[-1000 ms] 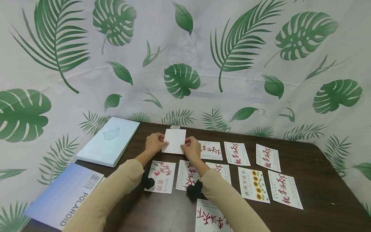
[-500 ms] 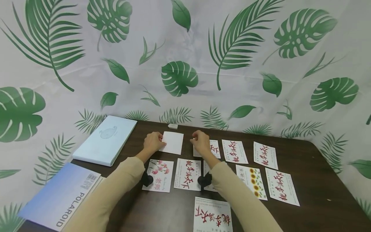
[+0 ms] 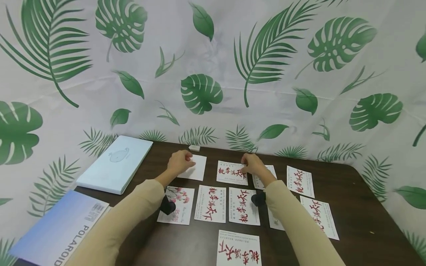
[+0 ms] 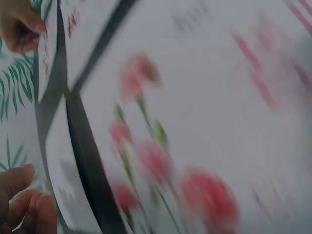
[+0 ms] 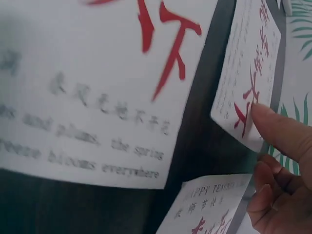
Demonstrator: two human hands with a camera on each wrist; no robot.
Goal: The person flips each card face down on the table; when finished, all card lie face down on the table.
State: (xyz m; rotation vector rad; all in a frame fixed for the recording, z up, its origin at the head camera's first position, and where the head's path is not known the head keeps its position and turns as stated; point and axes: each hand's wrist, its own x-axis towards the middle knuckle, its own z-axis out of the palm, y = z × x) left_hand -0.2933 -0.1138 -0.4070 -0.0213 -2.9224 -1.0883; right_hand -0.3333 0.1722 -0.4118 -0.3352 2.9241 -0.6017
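Observation:
A plain white card (image 3: 199, 170) lies in the back row, with my left hand (image 3: 179, 162) over its left side. In the left wrist view the thumb (image 4: 22, 178) and bent fingers (image 4: 36, 212) are apart, with nothing between them. My right hand (image 3: 254, 165) is at the right end of a card with red characters (image 3: 229, 173). The right wrist view shows the thumb (image 5: 273, 124) on that card's face and the fingers curled at its edge, pinching it. Another red-lettered card (image 3: 263, 181) is partly covered by the right hand.
More cards lie in front: a pink flower card (image 3: 186, 207), red-lettered cards (image 3: 210, 205) and one nearest me (image 3: 239, 247). At the left are a light-blue box (image 3: 114, 164) and a blue POLAROID folder (image 3: 60, 229). A small white block (image 3: 194, 148) sits by the leaf-patterned curtain (image 3: 226, 122).
My right hand has left the white card and moved right to the end of the red-lettered card beside it. The left hand stays by the white card, which now lies flat.

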